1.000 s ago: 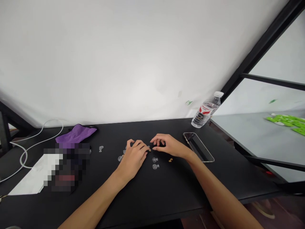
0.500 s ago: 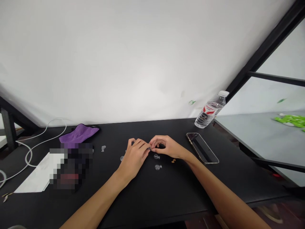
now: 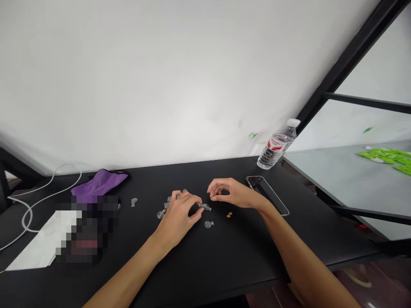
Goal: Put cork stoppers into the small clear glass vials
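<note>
Over the middle of the black table (image 3: 224, 256), my left hand (image 3: 181, 214) has its thumb and fingertips at a small clear glass bottle (image 3: 206, 207), pinched by one end. My right hand (image 3: 229, 193) is just to the right, apart from it, fingers curled; whether anything small is between its fingertips is hidden. Another clear bottle (image 3: 209, 224) lies below the held one. Several more clear bottles (image 3: 160, 214) lie beside and behind my left hand, partly covered by it. Small tan pieces (image 3: 229, 214) lie below my right hand.
A phone (image 3: 271, 194) and a water bottle (image 3: 276, 145) are at the right. At the left are a purple cloth (image 3: 101, 184), white paper (image 3: 41, 244), a white cable (image 3: 28, 205) and a blurred patch. One clear bottle (image 3: 134, 202) lies alone left of my hands.
My hands have come apart. My left thumb and fingers now show a clear bottle between them, near where one lay before. The whole view has shifted slightly.
</note>
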The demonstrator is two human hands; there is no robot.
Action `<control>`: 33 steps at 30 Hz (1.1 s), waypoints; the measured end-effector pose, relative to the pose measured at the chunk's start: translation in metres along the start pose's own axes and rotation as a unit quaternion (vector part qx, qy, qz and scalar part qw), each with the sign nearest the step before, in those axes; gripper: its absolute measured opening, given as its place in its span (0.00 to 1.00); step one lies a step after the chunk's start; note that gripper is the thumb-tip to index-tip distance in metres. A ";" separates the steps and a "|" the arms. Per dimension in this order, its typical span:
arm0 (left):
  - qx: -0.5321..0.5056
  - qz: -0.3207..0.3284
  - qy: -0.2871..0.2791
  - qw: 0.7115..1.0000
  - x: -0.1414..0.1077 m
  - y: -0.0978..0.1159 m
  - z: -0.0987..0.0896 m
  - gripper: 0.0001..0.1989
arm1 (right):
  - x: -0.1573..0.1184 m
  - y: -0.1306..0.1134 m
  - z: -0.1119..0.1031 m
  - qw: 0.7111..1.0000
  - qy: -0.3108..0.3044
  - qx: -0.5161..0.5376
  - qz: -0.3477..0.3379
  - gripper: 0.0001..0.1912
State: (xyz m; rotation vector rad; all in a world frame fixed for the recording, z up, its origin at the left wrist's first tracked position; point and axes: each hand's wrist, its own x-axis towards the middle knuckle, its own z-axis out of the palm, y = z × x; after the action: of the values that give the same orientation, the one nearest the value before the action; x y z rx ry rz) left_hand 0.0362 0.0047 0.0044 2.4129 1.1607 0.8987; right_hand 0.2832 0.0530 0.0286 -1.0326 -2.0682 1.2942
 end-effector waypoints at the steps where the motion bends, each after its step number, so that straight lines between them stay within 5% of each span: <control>1: -0.001 0.012 -0.015 1.000 0.000 0.001 0.000 0.02 | -0.003 -0.002 -0.005 1.000 -0.013 -0.020 0.006 0.16; 12: 0.035 0.054 -0.100 0.993 -0.003 0.003 0.001 0.08 | -0.023 -0.010 -0.029 0.982 -0.142 -0.074 0.100 0.18; 21: 0.135 -0.033 0.045 0.989 0.007 -0.017 -0.010 0.09 | -0.015 -0.004 -0.023 0.994 -0.048 -0.069 0.075 0.14; 28: 0.151 -0.038 -0.002 0.988 0.006 -0.028 -0.001 0.07 | -0.007 0.002 -0.012 0.996 -0.019 -0.071 0.054 0.12; 33: 0.042 -0.033 0.044 0.998 0.006 -0.016 -0.004 0.08 | 0.000 0.000 0.002 0.998 0.017 -0.057 0.031 0.14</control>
State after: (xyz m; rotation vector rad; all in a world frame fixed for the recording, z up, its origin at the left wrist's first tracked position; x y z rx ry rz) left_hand 0.0271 0.0192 0.0021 2.4075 1.3269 0.9614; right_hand 0.2820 0.0522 0.0279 -1.1686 -2.1213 1.1910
